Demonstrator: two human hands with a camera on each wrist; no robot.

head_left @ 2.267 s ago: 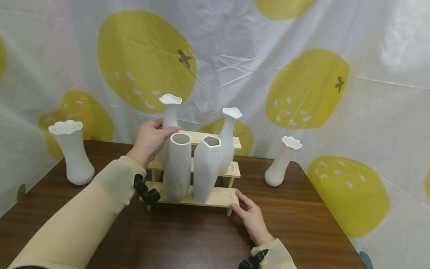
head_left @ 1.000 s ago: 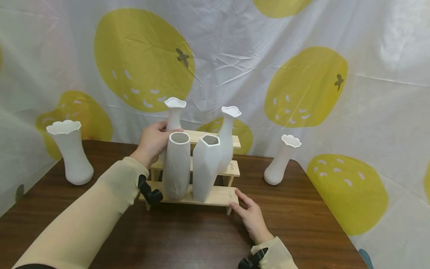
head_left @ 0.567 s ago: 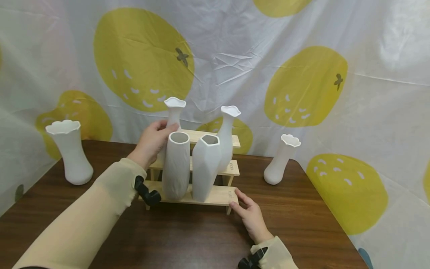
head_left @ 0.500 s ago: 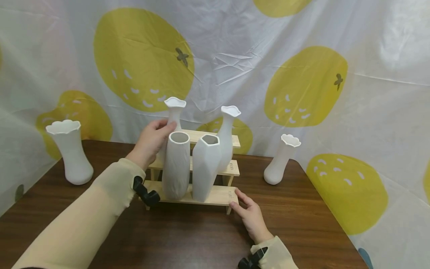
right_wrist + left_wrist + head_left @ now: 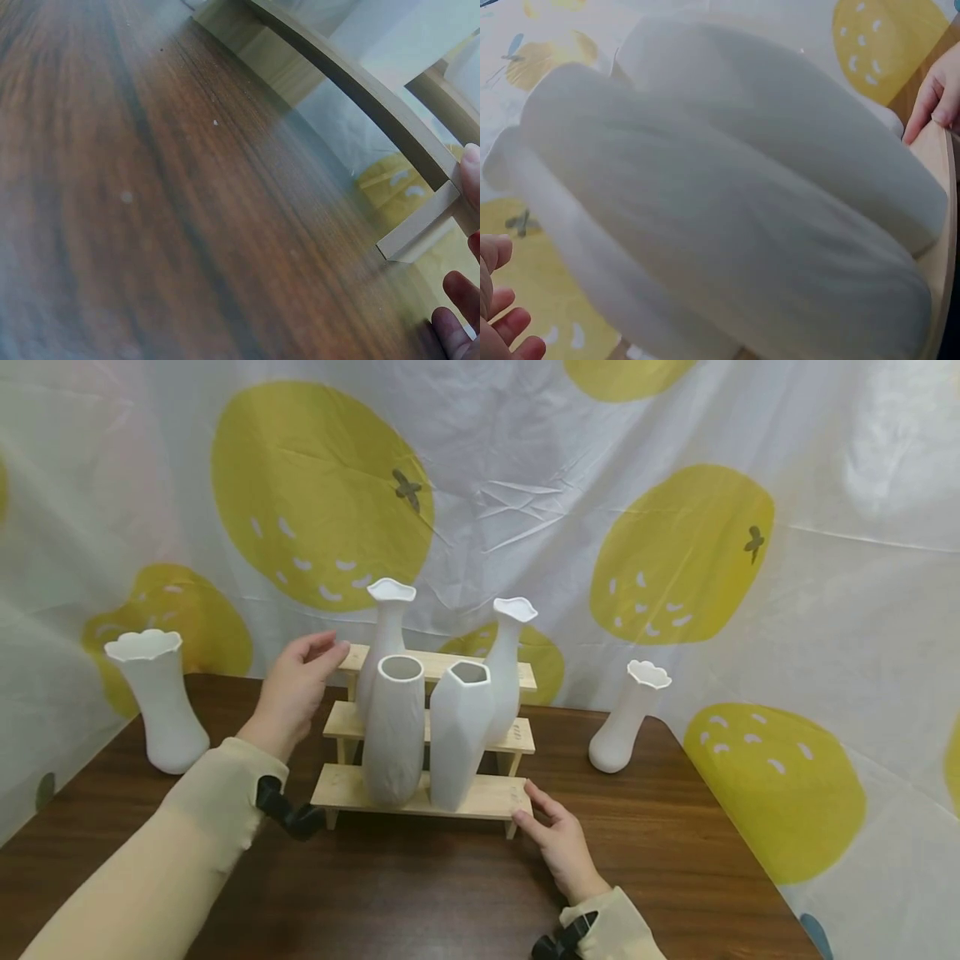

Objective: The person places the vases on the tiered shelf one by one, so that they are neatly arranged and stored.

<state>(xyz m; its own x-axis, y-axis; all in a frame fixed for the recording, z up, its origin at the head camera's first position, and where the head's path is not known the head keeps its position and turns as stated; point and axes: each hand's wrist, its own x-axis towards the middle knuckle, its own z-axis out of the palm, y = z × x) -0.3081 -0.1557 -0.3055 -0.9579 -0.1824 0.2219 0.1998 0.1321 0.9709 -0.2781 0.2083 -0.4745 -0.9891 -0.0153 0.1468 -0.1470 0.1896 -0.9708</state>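
A three-tier wooden stand (image 5: pixel 348 789) holds white vases. On its lowest tier stand a round-mouthed vase (image 5: pixel 393 735) and a faceted vase (image 5: pixel 459 735). Behind them, on the middle tier, are two narrow-necked vases, left (image 5: pixel 388 627) and right (image 5: pixel 507 652), with wavy rims. My left hand (image 5: pixel 288 693), fingers relaxed, is empty to the left of the stand, its fingertips near the top tier's left end. In the left wrist view its fingers (image 5: pixel 510 326) are apart from the vases. My right hand (image 5: pixel 558 843) pinches the lowest tier's right end between thumb and fingers.
A wide scallop-rimmed vase (image 5: pixel 168 710) stands on the brown wooden table (image 5: pixel 405 893) at the left. At the right is a smaller scallop-rimmed vase (image 5: pixel 628 722). A white curtain with yellow fruit prints (image 5: pixel 525 510) hangs behind the table.
My left hand has let go of the left narrow-necked vase and moved left, away from it. Earlier that vase shifted slightly right. My right hand has stayed on the stand.
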